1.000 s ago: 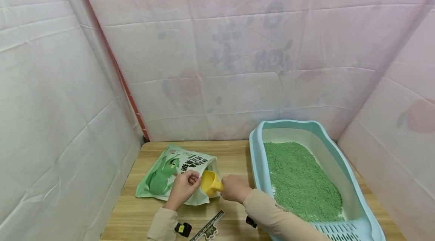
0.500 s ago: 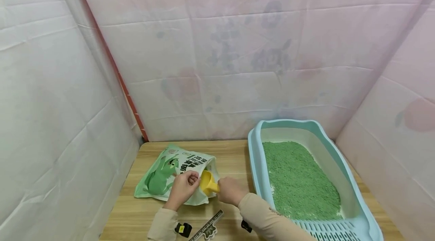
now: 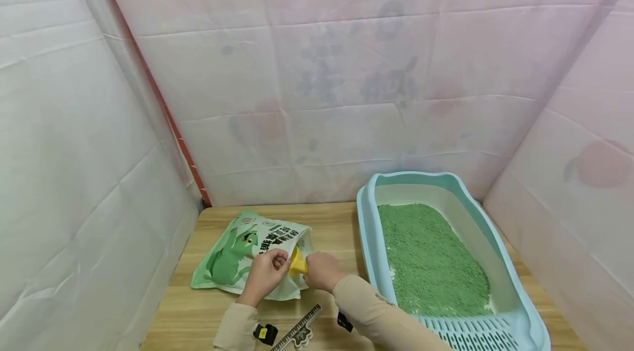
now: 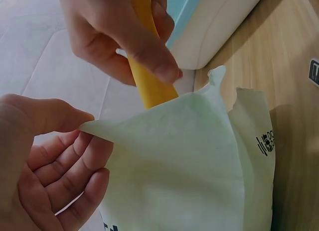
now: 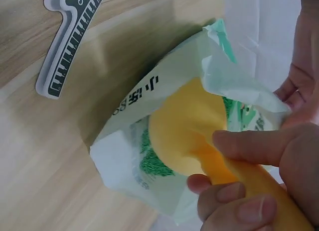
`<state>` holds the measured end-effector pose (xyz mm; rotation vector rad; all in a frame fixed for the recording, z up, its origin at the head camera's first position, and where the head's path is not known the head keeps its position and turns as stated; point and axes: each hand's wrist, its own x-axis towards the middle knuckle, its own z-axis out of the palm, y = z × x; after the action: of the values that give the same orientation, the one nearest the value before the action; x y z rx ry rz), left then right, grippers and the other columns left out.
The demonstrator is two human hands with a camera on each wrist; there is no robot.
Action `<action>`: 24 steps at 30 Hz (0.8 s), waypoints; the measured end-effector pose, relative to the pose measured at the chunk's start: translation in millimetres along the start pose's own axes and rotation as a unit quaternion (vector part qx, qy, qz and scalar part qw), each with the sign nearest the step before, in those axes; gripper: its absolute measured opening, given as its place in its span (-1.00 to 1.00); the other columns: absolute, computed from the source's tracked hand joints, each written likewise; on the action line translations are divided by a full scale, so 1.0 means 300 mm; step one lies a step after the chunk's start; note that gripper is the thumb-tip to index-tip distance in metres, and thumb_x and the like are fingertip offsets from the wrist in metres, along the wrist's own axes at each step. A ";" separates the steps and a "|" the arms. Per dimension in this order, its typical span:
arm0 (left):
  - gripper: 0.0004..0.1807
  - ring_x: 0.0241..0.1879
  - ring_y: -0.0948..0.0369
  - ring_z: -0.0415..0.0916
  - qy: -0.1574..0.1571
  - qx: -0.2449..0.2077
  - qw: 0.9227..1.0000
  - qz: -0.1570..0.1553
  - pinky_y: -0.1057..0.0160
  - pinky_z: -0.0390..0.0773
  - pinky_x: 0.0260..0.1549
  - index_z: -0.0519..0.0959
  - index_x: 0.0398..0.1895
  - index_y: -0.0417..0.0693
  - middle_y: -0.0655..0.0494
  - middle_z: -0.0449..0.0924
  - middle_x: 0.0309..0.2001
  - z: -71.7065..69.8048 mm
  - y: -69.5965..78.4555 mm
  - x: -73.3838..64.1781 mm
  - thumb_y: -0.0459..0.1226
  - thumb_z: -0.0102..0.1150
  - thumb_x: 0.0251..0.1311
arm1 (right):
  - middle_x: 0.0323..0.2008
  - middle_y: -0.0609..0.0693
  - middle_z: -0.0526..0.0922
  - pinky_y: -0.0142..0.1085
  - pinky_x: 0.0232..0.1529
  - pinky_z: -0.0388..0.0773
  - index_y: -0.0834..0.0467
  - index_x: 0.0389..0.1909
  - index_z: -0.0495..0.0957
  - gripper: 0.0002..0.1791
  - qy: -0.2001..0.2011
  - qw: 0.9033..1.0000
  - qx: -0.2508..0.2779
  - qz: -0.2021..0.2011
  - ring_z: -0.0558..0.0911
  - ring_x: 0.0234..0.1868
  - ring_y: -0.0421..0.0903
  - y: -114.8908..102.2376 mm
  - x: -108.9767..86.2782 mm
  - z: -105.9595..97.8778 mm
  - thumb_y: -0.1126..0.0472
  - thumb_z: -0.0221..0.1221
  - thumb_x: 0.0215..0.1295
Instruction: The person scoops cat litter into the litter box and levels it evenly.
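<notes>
A green and white bag of cat litter (image 3: 233, 254) lies on the table with its mouth toward the right. My left hand (image 3: 267, 274) pinches the edge of that mouth between thumb and fingers, lifting it, as the left wrist view shows. My right hand (image 3: 324, 272) grips the handle of a yellow scoop (image 5: 187, 126). The scoop's bowl sits inside the bag mouth, its rounded yellow back facing the right wrist camera. Green litter pellets (image 5: 152, 159) show beside the bowl inside the bag. In the head view the bowl is mostly hidden by the bag.
A light blue litter box (image 3: 369, 230) holding green litter (image 3: 431, 257) stands on the right, a slotted grate (image 3: 470, 332) at its near end. A dark bag clip (image 3: 299, 329) with piano-key markings lies on the wooden table (image 3: 332, 219) in front. Sheeted walls surround the table.
My right hand has moved left, pushing the scoop deeper into the bag mouth. The left hand keeps its pinch on the bag's edge. The head view has shifted slightly.
</notes>
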<state>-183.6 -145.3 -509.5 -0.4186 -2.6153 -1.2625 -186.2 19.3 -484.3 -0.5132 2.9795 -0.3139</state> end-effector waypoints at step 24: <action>-0.94 -0.53 0.50 0.46 -0.010 -0.011 1.000 -0.016 0.49 0.54 -0.49 0.64 -0.38 -0.20 0.09 0.66 -0.49 -0.010 -0.004 -0.006 -0.38 0.28 0.08 | -0.62 -0.02 0.49 -0.35 -0.64 0.32 0.17 -0.31 0.49 -0.78 0.027 1.000 0.014 -0.001 0.39 -0.65 -0.15 0.047 -0.013 0.169 0.13 0.25 0.14</action>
<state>-182.2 -148.8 -509.2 -0.3971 -2.6377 -1.3038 -180.4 24.3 -536.5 -0.5114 3.0225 -0.3738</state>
